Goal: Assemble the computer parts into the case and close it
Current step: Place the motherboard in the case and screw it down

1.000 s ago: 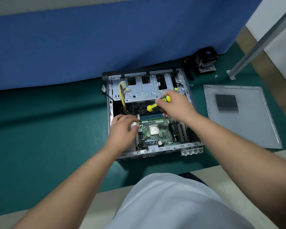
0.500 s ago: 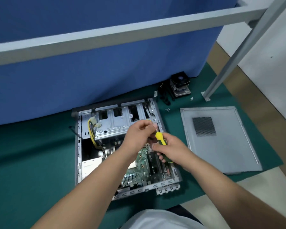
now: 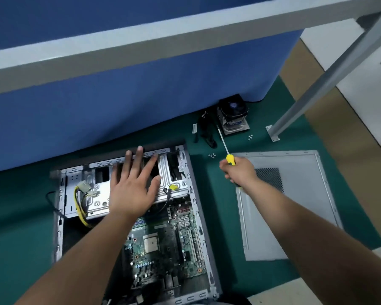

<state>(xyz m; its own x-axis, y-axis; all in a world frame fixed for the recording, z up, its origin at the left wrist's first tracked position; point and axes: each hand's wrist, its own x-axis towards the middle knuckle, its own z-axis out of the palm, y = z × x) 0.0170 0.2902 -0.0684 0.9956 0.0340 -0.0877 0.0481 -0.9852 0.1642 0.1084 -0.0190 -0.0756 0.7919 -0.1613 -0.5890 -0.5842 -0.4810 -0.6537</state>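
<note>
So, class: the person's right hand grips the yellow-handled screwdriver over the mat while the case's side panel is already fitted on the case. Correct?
Not quite. The head view shows the side panel lying flat on the mat, beside the open case. The right hand does grip the screwdriver.

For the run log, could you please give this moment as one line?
left hand: open over grey case | right hand: grips yellow-handled screwdriver

1 open PC case (image 3: 204, 216) w/ 1 motherboard (image 3: 163, 245) inside, 1 loose side panel (image 3: 295, 208), 1 CPU cooler (image 3: 233, 114), 1 yellow-handled screwdriver (image 3: 226, 148). Screws lie in 2 small clusters, one (image 3: 212, 155) near the case corner and one (image 3: 250, 136) by the cooler; exact nos. too small to tell. 2 hands in view, left hand (image 3: 132, 188) & right hand (image 3: 240, 172), plus 1 yellow cable bundle (image 3: 80, 203).
</note>
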